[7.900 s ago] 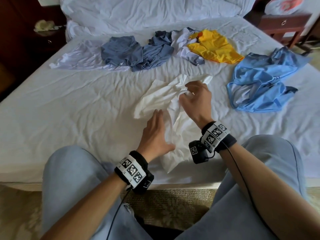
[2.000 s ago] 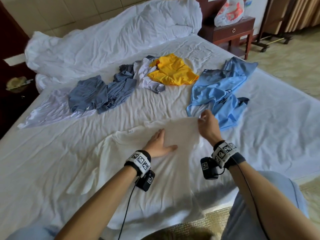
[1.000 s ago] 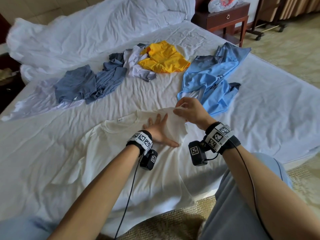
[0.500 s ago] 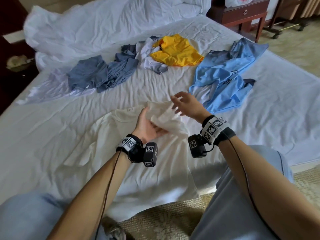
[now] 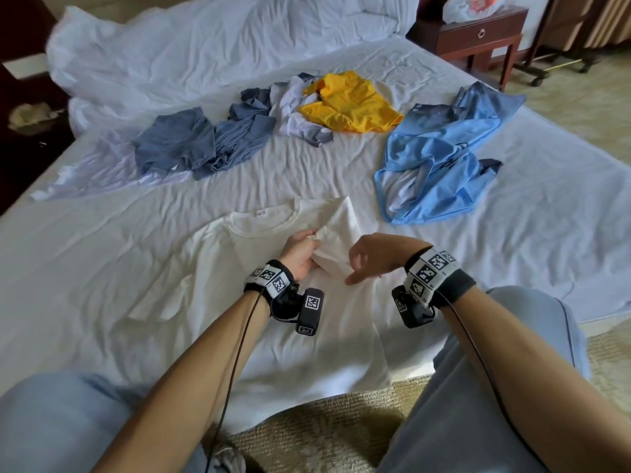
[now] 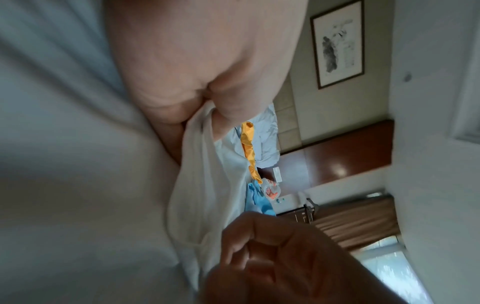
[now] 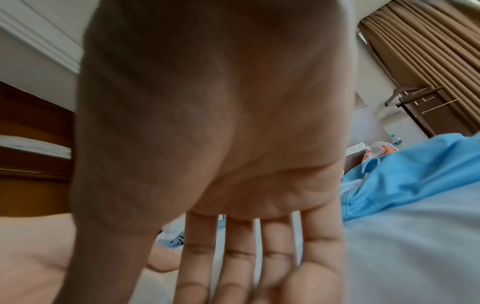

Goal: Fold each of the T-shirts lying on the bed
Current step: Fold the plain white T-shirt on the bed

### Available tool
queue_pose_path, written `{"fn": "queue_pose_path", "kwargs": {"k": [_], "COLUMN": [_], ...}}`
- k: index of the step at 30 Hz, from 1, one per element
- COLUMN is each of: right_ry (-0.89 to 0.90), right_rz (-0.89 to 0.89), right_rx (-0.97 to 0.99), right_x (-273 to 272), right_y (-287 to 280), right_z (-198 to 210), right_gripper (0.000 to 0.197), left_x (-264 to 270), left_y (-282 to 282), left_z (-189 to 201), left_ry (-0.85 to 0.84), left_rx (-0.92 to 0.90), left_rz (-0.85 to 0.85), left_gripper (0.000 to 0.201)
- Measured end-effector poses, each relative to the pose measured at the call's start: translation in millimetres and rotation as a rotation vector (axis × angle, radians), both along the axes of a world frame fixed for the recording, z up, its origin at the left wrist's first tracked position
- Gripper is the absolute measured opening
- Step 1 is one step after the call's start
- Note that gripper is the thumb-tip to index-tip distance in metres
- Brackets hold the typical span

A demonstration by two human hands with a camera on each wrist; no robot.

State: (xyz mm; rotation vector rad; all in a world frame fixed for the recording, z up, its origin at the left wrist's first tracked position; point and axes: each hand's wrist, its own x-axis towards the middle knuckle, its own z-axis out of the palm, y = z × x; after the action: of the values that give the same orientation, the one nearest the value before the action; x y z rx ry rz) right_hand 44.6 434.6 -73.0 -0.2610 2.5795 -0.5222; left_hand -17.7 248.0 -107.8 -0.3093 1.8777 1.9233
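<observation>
A white T-shirt lies face up across the near part of the bed, collar toward the far side. Its right sleeve is folded in over the chest. My left hand grips the bunched end of that sleeve, palm turned up; in the left wrist view the white cloth runs out from between thumb and palm. Just to the right of the sleeve hovers my right hand, holding nothing; the right wrist view shows its fingers straight and spread.
Farther back on the white sheet lie a light blue shirt, a yellow shirt, a white-grey shirt, grey-blue shirts and a pale one. A duvet is heaped behind; a nightstand stands far right.
The right hand let go of the sleeve and drew back toward me. The left hand, palm up, took hold of the sleeve and has brought it lower over the shirt's chest.
</observation>
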Motion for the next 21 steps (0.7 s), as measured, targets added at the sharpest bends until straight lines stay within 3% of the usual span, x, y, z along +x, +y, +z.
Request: {"fn": "queue_pose_path", "kwargs": {"k": [2,5,7,9,12,16,21], "right_ry": [0.019,0.381,0.532,0.379,0.158,0.238,0.296], "right_rz": [-0.019,-0.100,-0.088,-0.036,-0.010,-0.054,0.092], "right_rx": [0.005,-0.049,-0.054,0.017,0.180,0.204,0.169], "right_x": [1,-3,-9,-15,-24,-33,-43], "right_y": [0,-8,-17,-25,-41,-75,-134], "right_z": [-1,-5,-8,-14,-29,-14,-1], "right_gripper": [0.045,0.036,0.052,0.072,0.077,0.076,0.075], "left_x": [0,-5,-6,-6,-4,3,8], "left_y": [-4,-23,-43,-68,-116,-186,-258], "left_z": [0,-1,0,3,11,27,36], "left_ry": [0.084,0.252,0.312,0.344,0.368,0.396,0.331], "left_rx": [-0.124,-0.388,-0.520,-0.611,-0.689,-0.744,-0.864], "left_rz": [-0.008,-0.025,-0.033,-0.021,0.051,0.198,0.285], "left_gripper": [0.037,0.042,0.038,0.038,0.037,0.039,0.027]}}
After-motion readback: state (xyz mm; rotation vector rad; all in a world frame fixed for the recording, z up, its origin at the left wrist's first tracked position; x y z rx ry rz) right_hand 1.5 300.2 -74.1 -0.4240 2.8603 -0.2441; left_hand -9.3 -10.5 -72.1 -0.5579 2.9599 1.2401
